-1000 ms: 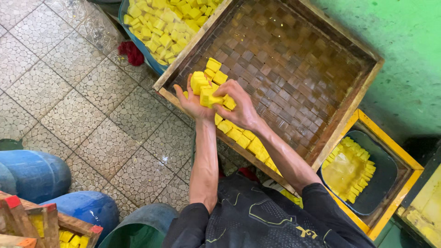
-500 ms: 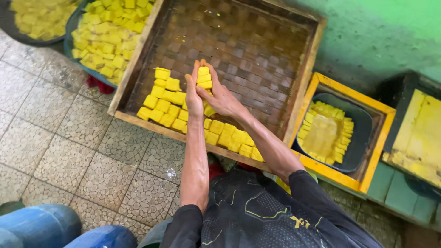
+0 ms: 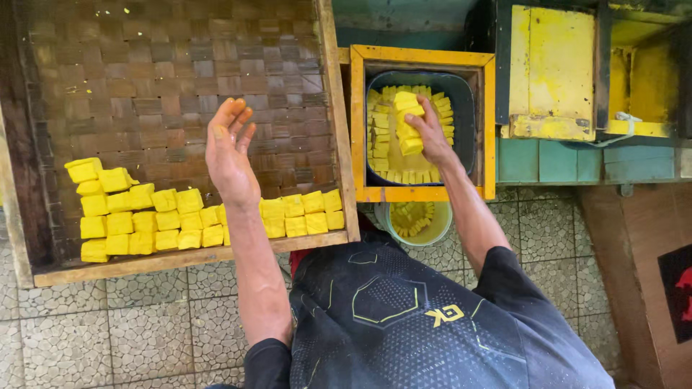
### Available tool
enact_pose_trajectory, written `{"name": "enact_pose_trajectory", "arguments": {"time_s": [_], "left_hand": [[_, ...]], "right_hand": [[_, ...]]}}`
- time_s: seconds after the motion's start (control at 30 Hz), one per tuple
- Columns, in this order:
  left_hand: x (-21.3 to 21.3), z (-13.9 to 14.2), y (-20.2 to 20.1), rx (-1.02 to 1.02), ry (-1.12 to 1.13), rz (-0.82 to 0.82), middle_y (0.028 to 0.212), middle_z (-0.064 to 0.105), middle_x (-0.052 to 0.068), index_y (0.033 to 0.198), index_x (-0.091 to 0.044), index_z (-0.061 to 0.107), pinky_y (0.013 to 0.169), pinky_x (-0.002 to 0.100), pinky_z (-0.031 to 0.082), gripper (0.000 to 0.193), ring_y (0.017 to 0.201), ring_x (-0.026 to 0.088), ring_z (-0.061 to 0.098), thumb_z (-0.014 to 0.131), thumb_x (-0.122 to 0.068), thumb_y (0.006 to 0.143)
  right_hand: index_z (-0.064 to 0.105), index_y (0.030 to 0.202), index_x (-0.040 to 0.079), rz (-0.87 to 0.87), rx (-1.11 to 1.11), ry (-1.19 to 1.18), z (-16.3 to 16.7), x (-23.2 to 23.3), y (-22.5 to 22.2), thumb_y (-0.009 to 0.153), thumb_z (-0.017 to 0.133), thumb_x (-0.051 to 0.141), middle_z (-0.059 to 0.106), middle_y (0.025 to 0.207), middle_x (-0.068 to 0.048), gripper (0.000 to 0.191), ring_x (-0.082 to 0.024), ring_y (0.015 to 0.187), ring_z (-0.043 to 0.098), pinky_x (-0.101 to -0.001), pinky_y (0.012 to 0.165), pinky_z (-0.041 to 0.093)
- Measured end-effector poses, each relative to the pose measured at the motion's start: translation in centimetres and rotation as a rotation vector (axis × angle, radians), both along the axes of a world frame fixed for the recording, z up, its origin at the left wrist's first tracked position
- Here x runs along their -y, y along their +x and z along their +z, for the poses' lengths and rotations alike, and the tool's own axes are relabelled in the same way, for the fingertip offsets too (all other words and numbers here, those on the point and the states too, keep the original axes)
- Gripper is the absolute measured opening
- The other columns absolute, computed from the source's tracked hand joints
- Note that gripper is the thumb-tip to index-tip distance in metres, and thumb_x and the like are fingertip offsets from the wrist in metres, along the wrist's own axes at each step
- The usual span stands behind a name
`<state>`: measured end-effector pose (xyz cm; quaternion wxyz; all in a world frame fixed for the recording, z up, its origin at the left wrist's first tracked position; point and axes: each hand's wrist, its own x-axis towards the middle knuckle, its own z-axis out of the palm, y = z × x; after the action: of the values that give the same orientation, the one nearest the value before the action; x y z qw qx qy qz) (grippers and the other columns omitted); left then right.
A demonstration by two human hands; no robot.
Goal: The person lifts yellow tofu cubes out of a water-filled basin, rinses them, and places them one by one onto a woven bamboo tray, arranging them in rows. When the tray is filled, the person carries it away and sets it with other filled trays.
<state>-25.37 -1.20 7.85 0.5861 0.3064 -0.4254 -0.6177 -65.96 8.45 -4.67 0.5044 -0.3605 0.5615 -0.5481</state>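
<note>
Yellow blocks (image 3: 408, 115), several at once, sit pinched in the curled fingers of the right hand (image 3: 425, 133), which reaches into a dark tub (image 3: 465, 101) of more yellow pieces lying in yellowish liquid. How many blocks the fingers clasp is hard to count, perhaps three or four, stacked one over another. That tub rests inside a yellow-painted wooden frame (image 3: 356, 122).

Over to the other side, the left hand (image 3: 229, 151) hangs empty, fingers spread and loosely straight, above the brown woven bottom of a big wooden tray (image 3: 339, 130). Just below its wrist, rows of yellow cubes (image 3: 144, 212) line the tray's near edge, from the left corner across to the right wall.

Between tray and frame, lower down, a pale bucket (image 3: 414, 223) holds a few more yellow pieces. Grey patterned floor tiles (image 3: 108, 331) lie under everything, and a yellow metal box (image 3: 551, 72) stands right of the frame.
</note>
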Motion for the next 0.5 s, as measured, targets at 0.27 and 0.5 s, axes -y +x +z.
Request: {"name": "enact_pose_trajectory", "arguments": {"time_s": [0.27,0.5], "left_hand": [[-0.7,-1.4,0.8,-0.033,0.018,0.067,0.136,0.062,0.012,0.144,-0.001,0.054,0.111,0.041,0.048,0.057,0.125,0.024,0.061,0.053,-0.047,0.110],[-1.9,-2.0,9.5,0.073,0.044,0.330,0.125,0.069,0.010,0.137,-0.002,0.058,0.104,0.035,0.052,0.042,0.114,0.021,0.066,0.058,-0.033,0.109]], "right_hand": [[0.024,0.156,0.004,0.421,-1.149,0.567,-4.1,0.8,-0.2,0.097,0.062,0.032,0.064,0.120,-0.035,0.076,-0.049,0.108,0.062,-0.0540,0.094,0.049],[0.043,0.154,0.023,0.643,-1.426,0.661,3.1,5.3,3.9,0.099,0.055,0.032,0.070,0.120,-0.026,0.057,-0.042,0.107,0.068,-0.0551,0.089,0.053]]}}
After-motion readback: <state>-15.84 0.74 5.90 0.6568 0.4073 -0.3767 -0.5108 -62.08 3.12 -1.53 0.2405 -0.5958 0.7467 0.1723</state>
